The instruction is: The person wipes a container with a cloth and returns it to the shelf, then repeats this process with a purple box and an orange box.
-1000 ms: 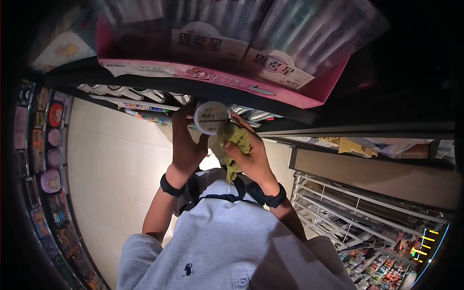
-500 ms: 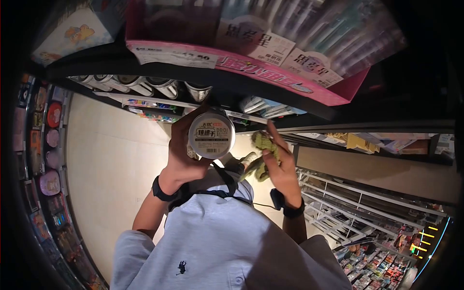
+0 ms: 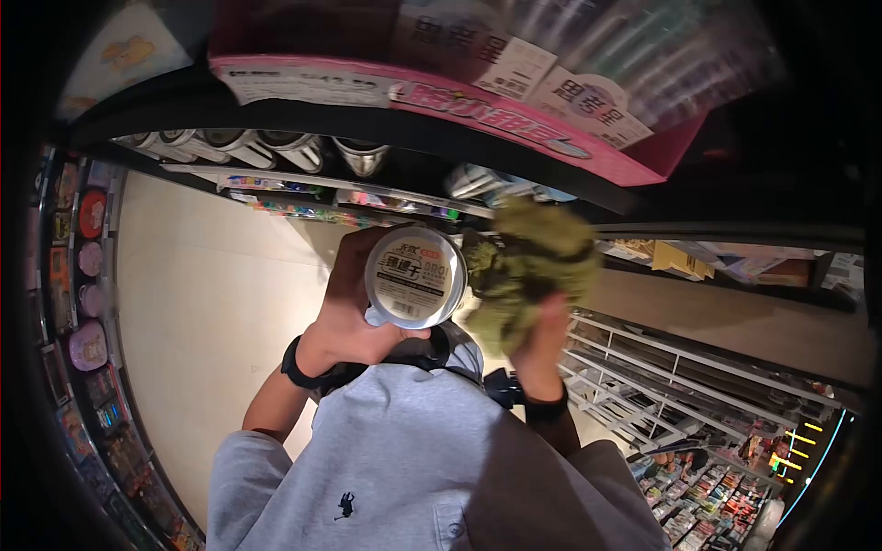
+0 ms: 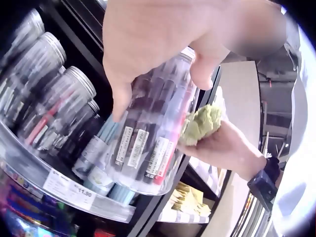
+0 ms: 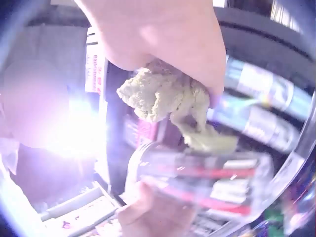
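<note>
My left hand (image 3: 349, 317) grips a clear plastic jar of pens (image 3: 413, 275) by its lid end, with the round labelled lid facing up at the head camera. In the left wrist view dark and red pens with white labels show through the wall of the jar (image 4: 148, 133). Just right of the jar, my right hand (image 3: 544, 342) holds a crumpled green cloth (image 3: 547, 248), blurred in the head view. In the right wrist view the bunched cloth (image 5: 165, 96) hangs from the fingers, close over the jar's side.
Several similar jars (image 3: 294, 151) stand on the shelf behind the hands. Above them a pink display box (image 3: 514, 119) of pens juts out on a dark shelf. A white wire rack (image 3: 661, 386) is at the right, and stocked shelves (image 3: 87, 275) line the left.
The left hand has turned the jar and brought it down toward the body. The right hand moved away from the jar to the right, and the cloth now spreads out wider and higher.
</note>
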Action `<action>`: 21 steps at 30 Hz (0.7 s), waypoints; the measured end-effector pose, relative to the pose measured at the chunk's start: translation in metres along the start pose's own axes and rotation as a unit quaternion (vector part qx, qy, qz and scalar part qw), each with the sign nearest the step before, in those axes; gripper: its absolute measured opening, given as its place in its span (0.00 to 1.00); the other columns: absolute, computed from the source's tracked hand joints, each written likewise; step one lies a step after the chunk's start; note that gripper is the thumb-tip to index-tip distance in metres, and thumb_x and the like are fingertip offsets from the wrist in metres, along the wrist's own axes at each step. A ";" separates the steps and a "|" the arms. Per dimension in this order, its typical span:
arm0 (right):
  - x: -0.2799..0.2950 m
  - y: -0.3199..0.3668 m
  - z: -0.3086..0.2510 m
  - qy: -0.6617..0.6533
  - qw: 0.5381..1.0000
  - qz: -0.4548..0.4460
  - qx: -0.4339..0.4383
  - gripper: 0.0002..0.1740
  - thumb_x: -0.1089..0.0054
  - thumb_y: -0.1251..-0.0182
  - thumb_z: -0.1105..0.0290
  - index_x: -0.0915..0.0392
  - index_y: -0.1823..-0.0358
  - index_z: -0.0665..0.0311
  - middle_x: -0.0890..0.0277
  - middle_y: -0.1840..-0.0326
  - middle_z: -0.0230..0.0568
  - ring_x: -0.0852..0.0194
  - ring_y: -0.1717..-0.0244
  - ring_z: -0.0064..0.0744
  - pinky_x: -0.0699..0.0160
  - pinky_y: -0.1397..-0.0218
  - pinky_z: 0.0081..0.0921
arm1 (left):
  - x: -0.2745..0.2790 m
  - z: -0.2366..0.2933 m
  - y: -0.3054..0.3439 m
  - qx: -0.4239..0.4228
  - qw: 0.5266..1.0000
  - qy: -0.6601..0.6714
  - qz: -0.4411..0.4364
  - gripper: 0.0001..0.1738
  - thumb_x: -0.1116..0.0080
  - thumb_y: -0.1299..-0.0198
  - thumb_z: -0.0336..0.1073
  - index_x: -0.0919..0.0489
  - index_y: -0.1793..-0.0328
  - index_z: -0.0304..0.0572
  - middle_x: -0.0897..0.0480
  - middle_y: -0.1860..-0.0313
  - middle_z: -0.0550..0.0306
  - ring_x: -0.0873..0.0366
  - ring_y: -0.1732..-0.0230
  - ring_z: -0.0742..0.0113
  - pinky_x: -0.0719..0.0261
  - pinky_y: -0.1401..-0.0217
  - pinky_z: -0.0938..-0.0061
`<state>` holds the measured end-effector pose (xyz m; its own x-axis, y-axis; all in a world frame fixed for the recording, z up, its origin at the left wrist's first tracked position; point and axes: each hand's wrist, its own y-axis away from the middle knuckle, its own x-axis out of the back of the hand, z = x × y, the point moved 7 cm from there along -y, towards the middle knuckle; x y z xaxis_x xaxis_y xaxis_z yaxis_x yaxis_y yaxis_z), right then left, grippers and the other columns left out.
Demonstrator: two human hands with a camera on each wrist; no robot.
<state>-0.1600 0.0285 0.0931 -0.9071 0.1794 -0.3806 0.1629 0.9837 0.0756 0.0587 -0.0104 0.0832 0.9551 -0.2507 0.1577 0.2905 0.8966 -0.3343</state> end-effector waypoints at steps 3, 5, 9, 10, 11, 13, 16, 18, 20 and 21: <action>-0.002 -0.001 -0.001 0.153 0.986 -0.070 0.007 0.35 0.51 0.24 0.48 0.41 0.29 0.69 0.41 0.26 0.56 0.38 0.27 0.47 0.37 0.28 0.40 | -0.003 0.006 -0.003 0.022 0.999 0.030 0.022 0.63 0.15 0.63 0.53 0.42 0.28 0.30 0.28 0.37 0.44 0.26 0.36 0.56 0.26 0.34 0.64; -0.005 -0.005 0.002 0.248 0.961 -0.124 0.009 0.36 0.44 0.27 0.51 0.42 0.30 0.68 0.46 0.24 0.61 0.41 0.26 0.53 0.40 0.27 0.42 | -0.005 0.006 -0.003 0.051 0.995 0.067 0.050 0.63 0.16 0.62 0.57 0.41 0.29 0.29 0.27 0.38 0.45 0.26 0.36 0.57 0.28 0.33 0.63; -0.041 -0.013 -0.036 0.425 0.852 -0.218 0.215 0.38 0.29 0.42 0.57 0.36 0.34 0.62 0.44 0.26 0.67 0.37 0.29 0.62 0.36 0.29 0.47 | -0.012 0.006 -0.004 0.061 0.989 0.122 0.063 0.63 0.17 0.62 0.59 0.42 0.29 0.28 0.27 0.38 0.44 0.27 0.36 0.58 0.28 0.33 0.64; -0.053 -0.006 -0.039 0.445 0.822 -0.218 0.281 0.39 0.27 0.48 0.60 0.34 0.35 0.61 0.43 0.26 0.68 0.36 0.30 0.63 0.34 0.30 0.49 | -0.013 0.006 -0.004 0.060 0.992 0.096 0.052 0.64 0.18 0.61 0.60 0.42 0.29 0.28 0.28 0.38 0.44 0.27 0.36 0.58 0.28 0.34 0.64; -0.065 0.003 -0.044 0.463 0.785 -0.218 0.349 0.41 0.24 0.54 0.63 0.32 0.36 0.59 0.43 0.27 0.70 0.34 0.31 0.65 0.32 0.31 0.51 | -0.013 0.006 -0.006 0.050 0.992 0.097 0.056 0.64 0.18 0.61 0.60 0.42 0.29 0.28 0.28 0.38 0.44 0.27 0.36 0.58 0.28 0.34 0.64; -0.074 0.006 -0.051 0.517 0.738 -0.244 0.358 0.39 0.23 0.54 0.62 0.30 0.38 0.59 0.37 0.30 0.68 0.32 0.33 0.62 0.31 0.32 0.52 | -0.013 0.002 -0.005 0.084 0.987 0.129 0.051 0.64 0.19 0.60 0.62 0.42 0.28 0.27 0.28 0.38 0.44 0.27 0.36 0.57 0.28 0.34 0.64; -0.049 -0.003 -0.033 0.537 0.789 -0.206 0.217 0.41 0.27 0.45 0.55 0.32 0.33 0.68 0.27 0.40 0.63 0.28 0.38 0.63 0.26 0.37 0.45 | 0.000 0.009 -0.006 0.071 0.987 0.141 0.035 0.63 0.21 0.58 0.62 0.43 0.28 0.26 0.28 0.37 0.43 0.28 0.35 0.56 0.30 0.33 0.63; -0.053 0.000 -0.026 0.478 0.827 -0.202 0.217 0.42 0.30 0.41 0.53 0.35 0.32 0.71 0.28 0.40 0.64 0.28 0.38 0.64 0.26 0.38 0.45 | 0.011 0.015 -0.007 0.055 0.992 0.114 0.022 0.62 0.21 0.57 0.61 0.42 0.28 0.26 0.28 0.37 0.42 0.28 0.35 0.56 0.31 0.32 0.63; -0.065 0.002 -0.028 0.388 0.866 -0.216 0.230 0.40 0.40 0.30 0.50 0.39 0.29 0.76 0.36 0.33 0.70 0.32 0.35 0.67 0.29 0.35 0.47 | 0.016 0.015 -0.006 0.055 0.990 0.120 0.039 0.62 0.21 0.57 0.62 0.42 0.28 0.25 0.28 0.37 0.42 0.29 0.35 0.56 0.31 0.32 0.63; -0.071 0.004 -0.027 0.384 0.867 -0.219 0.229 0.40 0.40 0.30 0.50 0.39 0.29 0.76 0.36 0.33 0.70 0.32 0.35 0.67 0.29 0.35 0.47 | 0.020 0.013 -0.004 0.057 0.988 0.131 0.052 0.63 0.21 0.57 0.62 0.42 0.28 0.25 0.28 0.37 0.43 0.29 0.35 0.56 0.31 0.32 0.64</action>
<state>-0.1056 0.0195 0.1456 -0.8835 -0.0961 0.4586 -0.2843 0.8878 -0.3618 0.0755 -0.0144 0.1001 0.9659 -0.2280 -0.1223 0.1965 0.9541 -0.2262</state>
